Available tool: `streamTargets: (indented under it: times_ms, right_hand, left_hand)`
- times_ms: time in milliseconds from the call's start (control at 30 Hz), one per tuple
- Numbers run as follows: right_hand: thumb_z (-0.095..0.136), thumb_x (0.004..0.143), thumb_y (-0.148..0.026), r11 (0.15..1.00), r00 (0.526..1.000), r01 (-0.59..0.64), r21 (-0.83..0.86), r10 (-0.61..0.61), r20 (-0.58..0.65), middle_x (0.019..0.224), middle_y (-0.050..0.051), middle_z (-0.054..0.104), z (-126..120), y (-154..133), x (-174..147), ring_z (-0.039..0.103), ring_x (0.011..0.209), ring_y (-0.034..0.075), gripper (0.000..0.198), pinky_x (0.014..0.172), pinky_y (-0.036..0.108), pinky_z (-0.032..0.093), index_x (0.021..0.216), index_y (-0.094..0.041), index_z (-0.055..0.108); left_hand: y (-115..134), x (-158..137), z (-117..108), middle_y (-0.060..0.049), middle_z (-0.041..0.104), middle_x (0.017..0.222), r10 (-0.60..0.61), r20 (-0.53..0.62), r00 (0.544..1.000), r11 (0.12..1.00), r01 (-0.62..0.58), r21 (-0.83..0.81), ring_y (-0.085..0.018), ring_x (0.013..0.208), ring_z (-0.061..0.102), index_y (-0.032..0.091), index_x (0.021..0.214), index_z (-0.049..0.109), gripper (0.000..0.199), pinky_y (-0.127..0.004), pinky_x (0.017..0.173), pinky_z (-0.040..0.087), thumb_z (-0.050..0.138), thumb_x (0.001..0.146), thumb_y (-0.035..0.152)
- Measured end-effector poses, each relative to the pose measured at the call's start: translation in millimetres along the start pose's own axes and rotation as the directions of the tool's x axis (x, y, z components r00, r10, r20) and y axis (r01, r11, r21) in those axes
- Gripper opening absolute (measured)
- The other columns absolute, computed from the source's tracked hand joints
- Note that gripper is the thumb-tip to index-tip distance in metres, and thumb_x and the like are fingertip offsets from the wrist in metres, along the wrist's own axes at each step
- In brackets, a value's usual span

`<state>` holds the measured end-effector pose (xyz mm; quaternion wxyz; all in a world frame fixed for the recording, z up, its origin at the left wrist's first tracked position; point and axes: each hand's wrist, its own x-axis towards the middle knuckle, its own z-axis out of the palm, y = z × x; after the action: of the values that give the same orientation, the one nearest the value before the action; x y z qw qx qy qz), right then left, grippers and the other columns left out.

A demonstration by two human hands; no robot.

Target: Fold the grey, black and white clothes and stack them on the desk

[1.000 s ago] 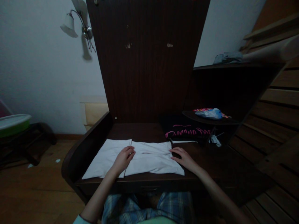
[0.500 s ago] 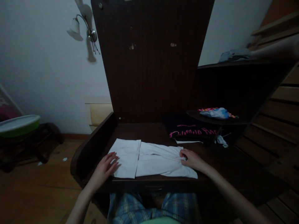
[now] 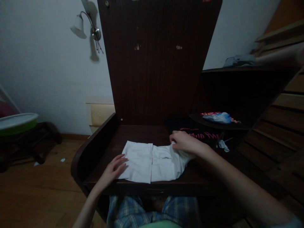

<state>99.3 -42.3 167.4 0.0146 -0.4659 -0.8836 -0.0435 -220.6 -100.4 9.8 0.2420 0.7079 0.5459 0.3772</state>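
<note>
A white cloth garment point(image 3: 139, 161) lies folded on the dark wooden desk point(image 3: 140, 131), close to its front edge. Its exact kind cannot be made out. My left hand point(image 3: 115, 169) rests with fingers stretched out on the garment's left end. Over at the right end, my right hand point(image 3: 184, 141) pinches the fabric and holds it raised, so that part bunches up and hangs toward the front. The right hand and forearm hide some of the lifted cloth.
Behind my right hand lies a black item with pink lettering point(image 3: 209, 135). A small shelf point(image 3: 237, 126) at the right bears a blue and white plastic packet point(image 3: 219, 117). The desk's raised side panel point(image 3: 95, 147) stands at the left. A green basin point(image 3: 19, 125) sits farther left.
My right hand has lifted the garment's right end and carried it up and leftward. The garment has slid slightly right, its right part now bunched. My left hand stays on the left end.
</note>
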Motion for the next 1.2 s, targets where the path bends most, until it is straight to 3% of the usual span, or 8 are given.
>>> streamTargets:
  times_ms: [167,333,433,500,667,800,1000,1200]
  right_hand:
    - [0.062,0.061,-0.01,0.958,0.954,0.259,-0.125,-0.233,0.19,0.082,0.016,0.068,-9.8,-93.2,73.0,0.063,0.076,0.024,0.023,0.06,0.026,0.043,0.082,-0.007,0.068]
    - [0.058,0.07,-0.019,0.941,0.937,0.338,0.008,-0.338,0.094,0.093,0.015,0.066,1.4,-147.0,115.3,0.062,0.084,0.023,0.025,0.063,0.025,0.045,0.093,-0.01,0.065]
    - [0.05,0.076,-0.028,0.924,0.932,0.349,0.154,-0.326,-0.16,0.101,0.011,0.062,5.8,-130.2,122.4,0.06,0.086,0.021,0.026,0.066,0.026,0.045,0.096,-0.016,0.062]
    - [0.049,0.077,-0.029,0.935,0.944,0.287,0.209,-0.239,-0.23,0.099,0.009,0.061,12.6,-103.7,122.5,0.059,0.086,0.02,0.024,0.069,0.028,0.044,0.093,-0.017,0.061]
    - [0.055,0.075,-0.027,0.913,0.99,0.083,0.399,-0.031,-0.135,0.106,0.011,0.06,63.9,-40.2,113.8,0.057,0.092,0.02,0.035,0.078,0.03,0.043,0.107,-0.014,0.055]
    - [0.051,0.079,-0.031,0.786,0.984,0.165,0.596,-0.175,-0.041,0.12,0.01,0.054,120.2,-23.7,99.3,0.053,0.104,0.018,0.043,0.088,0.028,0.04,0.118,-0.013,0.049]
    - [0.038,0.086,-0.037,0.903,0.992,0.103,0.417,-0.063,-0.108,0.107,0.009,0.062,135.6,-27.7,53.2,0.054,0.1,0.02,0.035,0.083,0.029,0.041,0.104,-0.018,0.061]
    - [0.041,0.084,-0.037,0.968,0.988,-0.134,0.211,0.146,-0.043,0.079,0.009,0.067,109.9,-19.9,1.9,0.062,0.074,0.021,0.029,0.065,0.028,0.042,0.087,-0.019,0.064]
  left_hand:
    - [7.2,-0.8,-1.6,-0.008,0.051,0.124,-0.046,0.015,0.999,0.999,0.047,-0.018,-0.025,0.111,0.047,0.021,0.095,0.067,0.034,-0.039,0.096,0.036,0.051,0.076,0.044]
    - [1.2,-0.6,-2.5,-0.007,0.059,0.114,-0.107,-0.014,0.994,0.989,0.105,-0.102,-0.024,0.107,0.05,0.019,0.097,0.066,0.049,-0.039,0.097,0.034,0.033,0.081,0.052]
    - [-3.2,-0.4,-2.6,-0.009,0.059,0.112,-0.172,-0.023,0.985,0.973,0.166,-0.161,-0.023,0.104,0.052,0.014,0.104,0.061,0.06,-0.038,0.094,0.037,0.02,0.084,0.054]
    - [-3.5,0.7,-1.9,-0.01,0.06,0.111,-0.182,-0.012,0.983,0.976,0.179,-0.122,-0.025,0.102,0.053,0.013,0.099,0.062,0.057,-0.038,0.093,0.038,0.028,0.081,0.056]
    - [-0.9,1.8,2.1,-0.009,0.062,0.105,-0.143,-0.048,0.989,0.99,0.143,-0.001,-0.025,0.096,0.055,0.015,0.097,0.062,0.042,-0.036,0.09,0.04,0.052,0.071,0.046]
    - [-0.7,1.1,1.7,-0.009,0.061,0.106,-0.116,-0.038,0.993,0.992,0.118,0.049,-0.024,0.097,0.055,0.015,0.1,0.06,0.04,-0.034,0.09,0.04,0.051,0.073,0.043]
    - [-5.7,35.5,-8.3,-0.006,0.064,0.1,-0.034,0.194,0.98,0.999,0.029,0.029,-0.022,0.091,0.057,0.016,0.096,0.062,0.035,-0.032,0.083,0.044,0.053,0.072,0.04]
    - [-3.8,88.1,7.3,-0.007,0.061,0.102,0.089,-0.173,0.981,0.99,-0.068,0.125,-0.022,0.099,0.054,0.017,0.096,0.06,0.03,-0.036,0.09,0.039,0.054,0.072,0.035]
